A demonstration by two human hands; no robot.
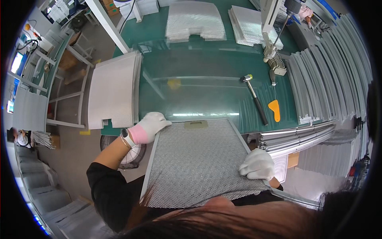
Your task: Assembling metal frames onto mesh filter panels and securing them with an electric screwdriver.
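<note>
green covers the work table (207,67), and at its left edge lies a stack of white mesh sheets (113,89). at the near edge the left hand (149,126), in a white glove, grips the far left corner of a framed metal mesh panel (195,163) with fingers closed on the frame, while the right hand (258,164) presses on the panel's right side, fingers curled together. a mallet (254,97) and an orange scraper (274,108) lie toward the right edge, beside rows of metal frame strips (326,83).

A mallet (254,95) lies near the right side of the green bench (207,63) — an orange scraper (274,109) just beside it. Mesh sheets (114,89) overhang the left edge; metal strips (326,79) crowd the right edge — more mesh stacks (194,20) at the far edge.
</note>
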